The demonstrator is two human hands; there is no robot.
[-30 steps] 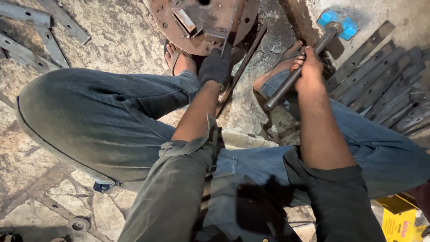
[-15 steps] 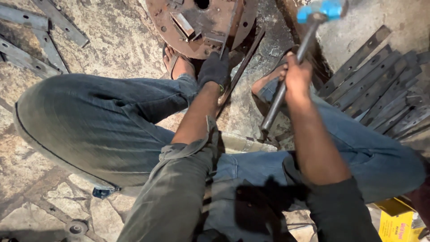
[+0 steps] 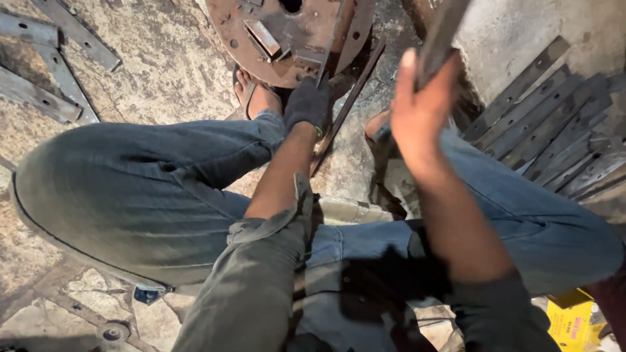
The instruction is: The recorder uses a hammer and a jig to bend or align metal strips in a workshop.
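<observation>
Against the rusty round plate (image 3: 287,39), the gloved left hand (image 3: 306,104) clamps a flat bar (image 3: 345,104) steady; the right hand (image 3: 420,107), beside it, grips a raised handle (image 3: 443,32).

one head-worn camera looks steeply down, close over the squatting person's knees and floor.

Rusty, rough metal disc (image 3: 287,32); dull grey metal strips (image 3: 554,124); matt dark cloth glove (image 3: 308,104); worn denim jeans (image 3: 130,189); rough, pitted concrete floor (image 3: 163,72).
</observation>
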